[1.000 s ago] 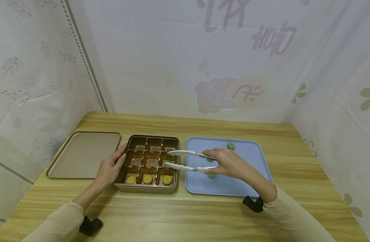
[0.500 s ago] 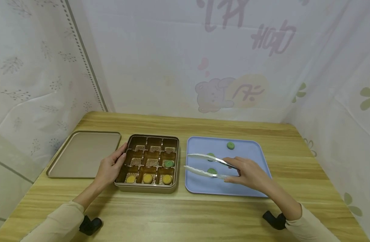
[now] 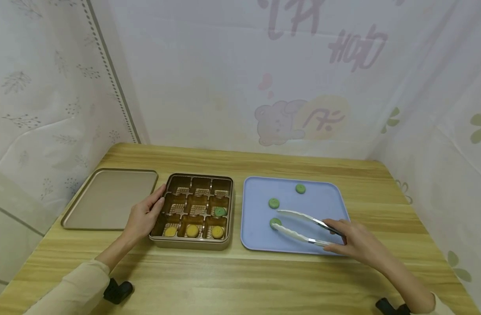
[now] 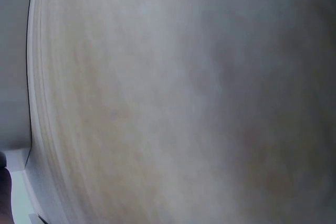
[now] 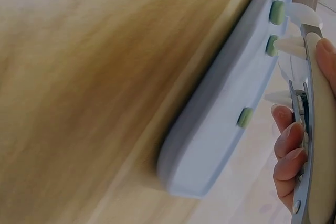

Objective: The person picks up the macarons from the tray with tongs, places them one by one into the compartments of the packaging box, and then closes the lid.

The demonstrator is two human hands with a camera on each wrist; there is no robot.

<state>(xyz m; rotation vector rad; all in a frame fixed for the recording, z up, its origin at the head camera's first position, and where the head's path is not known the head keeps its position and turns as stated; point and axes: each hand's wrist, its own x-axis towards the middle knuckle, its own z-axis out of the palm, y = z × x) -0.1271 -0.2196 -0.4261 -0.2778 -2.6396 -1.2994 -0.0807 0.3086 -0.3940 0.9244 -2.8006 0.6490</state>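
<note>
In the head view my left hand point(image 3: 144, 216) rests against the left side of a brown box point(image 3: 191, 245) with divided compartments, its visible fingers straight along the rim. Small round yellow cakes point(image 3: 192, 231) occupy the front row. One green cake point(image 3: 220, 211) lies in the right compartment of the middle row. My right hand point(image 3: 356, 243) grips metal tongs point(image 3: 319, 223) with pale tips, their arms spread. The lower tip overlaps the nearest green cake point(image 3: 274, 222) on the blue tray point(image 3: 256, 243); the upper tip is beyond it. The right wrist view shows fingers point(image 5: 289, 145) curled round the tongs.
Two more green cakes lie on the blue tray, one near the middle point(image 3: 273, 203) and one at the back point(image 3: 300, 189). A flat bronze lid point(image 3: 114, 197) lies left of the box. Patterned curtains point(image 3: 209, 78) hang behind the wooden table point(image 3: 224, 284).
My right hand has drawn the tongs back rightward from the box to over the blue tray. The green cake that was at the tong tips now lies in the compartment. My left hand stayed put.
</note>
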